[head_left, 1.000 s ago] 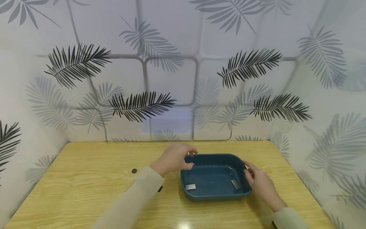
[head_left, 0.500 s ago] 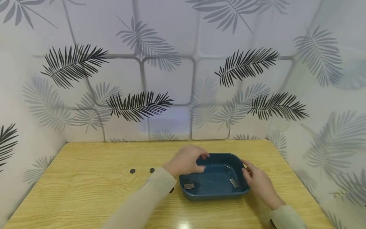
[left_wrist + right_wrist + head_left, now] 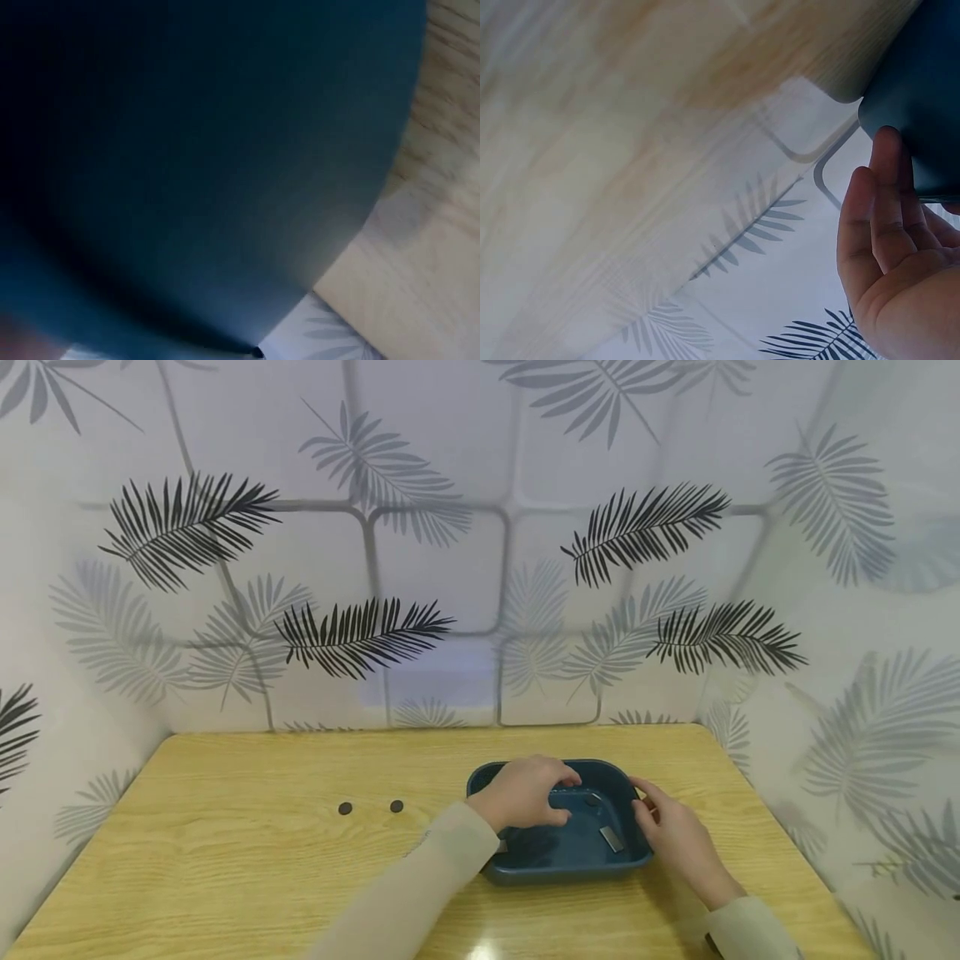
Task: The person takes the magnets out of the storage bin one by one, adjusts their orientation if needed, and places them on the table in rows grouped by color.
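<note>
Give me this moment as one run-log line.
left hand: over blue bin, nothing visibly held | right hand: holding bin's right edge | inside: silver pieces, dark disc | table: two black discs

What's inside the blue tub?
Visible in the tub: a silver bar at right, a dark disc in the far right corner, part of a silver piece at left. The left hand and sleeve cover much of the left side.
</note>
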Demonstrator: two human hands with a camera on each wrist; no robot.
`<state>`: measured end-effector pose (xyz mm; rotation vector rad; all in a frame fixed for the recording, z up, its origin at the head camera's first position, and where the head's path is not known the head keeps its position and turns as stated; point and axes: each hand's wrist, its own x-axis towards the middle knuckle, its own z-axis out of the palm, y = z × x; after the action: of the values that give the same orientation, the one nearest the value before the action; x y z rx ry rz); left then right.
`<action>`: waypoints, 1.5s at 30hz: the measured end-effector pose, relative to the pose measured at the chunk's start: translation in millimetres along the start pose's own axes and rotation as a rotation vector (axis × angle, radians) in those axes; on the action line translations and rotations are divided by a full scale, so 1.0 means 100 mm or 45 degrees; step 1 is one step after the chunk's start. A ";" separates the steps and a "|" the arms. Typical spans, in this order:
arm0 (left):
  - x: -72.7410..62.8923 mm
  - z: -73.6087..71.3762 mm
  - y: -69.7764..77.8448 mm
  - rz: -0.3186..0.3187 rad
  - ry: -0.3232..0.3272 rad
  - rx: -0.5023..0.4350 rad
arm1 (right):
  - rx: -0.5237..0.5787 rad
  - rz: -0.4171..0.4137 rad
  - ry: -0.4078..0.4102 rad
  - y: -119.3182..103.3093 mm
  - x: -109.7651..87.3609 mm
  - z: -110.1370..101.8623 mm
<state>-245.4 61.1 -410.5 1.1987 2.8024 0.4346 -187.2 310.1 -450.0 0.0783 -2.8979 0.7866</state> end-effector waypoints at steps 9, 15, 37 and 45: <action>0.03 0.16 0.07 -0.082 -0.155 -0.057 | 0.001 0.022 -0.015 -0.02 -0.01 -0.01; 0.07 0.22 0.13 -0.079 -0.122 -0.055 | -0.007 0.018 -0.010 -0.01 -0.01 -0.01; 0.23 0.49 0.37 -0.246 -0.183 -0.206 | -0.005 -0.002 -0.005 0.02 -0.01 0.00; 0.19 0.53 0.38 -0.271 -0.314 -0.269 | -0.004 0.010 -0.015 0.02 -0.01 0.00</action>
<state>-223.5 111.8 -449.4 0.8386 2.5612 0.5121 -186.6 311.8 -451.6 0.0718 -2.9125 0.7856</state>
